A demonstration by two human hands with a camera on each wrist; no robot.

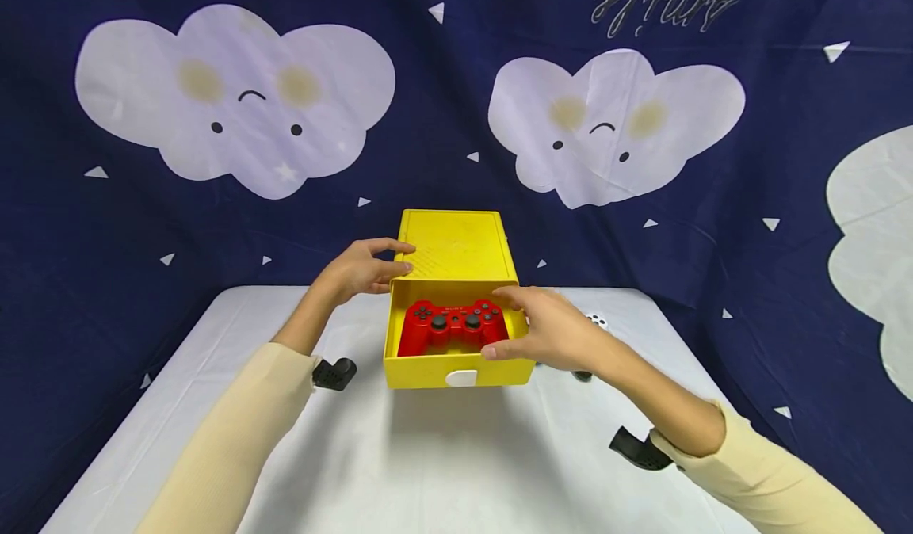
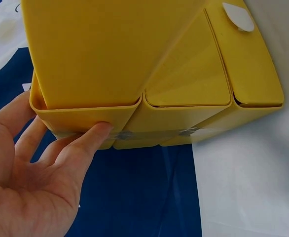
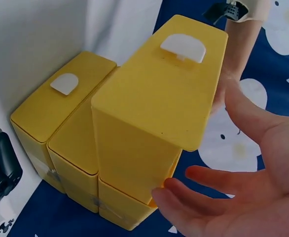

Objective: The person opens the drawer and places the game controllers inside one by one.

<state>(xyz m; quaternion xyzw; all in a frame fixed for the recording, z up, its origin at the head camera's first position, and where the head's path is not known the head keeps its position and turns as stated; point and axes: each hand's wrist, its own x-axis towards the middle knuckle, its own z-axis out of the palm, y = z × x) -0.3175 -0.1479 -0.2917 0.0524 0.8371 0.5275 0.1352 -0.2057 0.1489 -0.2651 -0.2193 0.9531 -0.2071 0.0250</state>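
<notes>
Yellow top drawer point(image 1: 421, 374), partly out, a red game controller point(image 1: 454, 315) inside.

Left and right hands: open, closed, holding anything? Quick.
Left hand: open, fingers touching the yellow cabinet, holding nothing.
Right hand: open, at the right side of the pulled-out yellow drawer, holding nothing; contact can't be told.
</notes>
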